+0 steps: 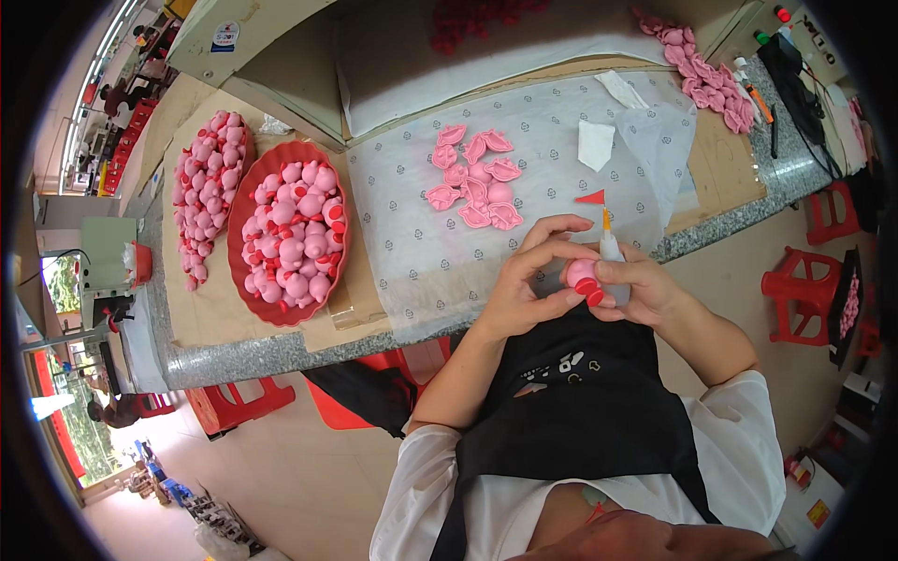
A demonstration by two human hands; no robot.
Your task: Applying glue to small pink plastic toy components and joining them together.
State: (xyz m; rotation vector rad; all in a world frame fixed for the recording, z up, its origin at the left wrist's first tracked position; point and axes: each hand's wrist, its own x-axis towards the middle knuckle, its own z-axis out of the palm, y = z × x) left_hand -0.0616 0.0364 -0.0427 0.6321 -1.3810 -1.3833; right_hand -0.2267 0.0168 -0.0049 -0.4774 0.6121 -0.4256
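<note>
I take the red scalloped dish [285,316] as my landmark, piled with pink-and-red balls [290,245]. Left of the dish on the surface [243,361] I see a long heap of similar balls [208,178]; right of it, folded pink pieces [474,190] on a patterned sheet [402,217]. Farther right of the dish, the left grip [524,285] pinches a pink-and-red piece [582,272], and the right grip [647,287] holds it plus an orange-nozzled white bottle [610,249].

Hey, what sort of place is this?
Likely a workshop for handwork: a red bowl heaped with pink pieces, a speckled counter and red stools.
</note>
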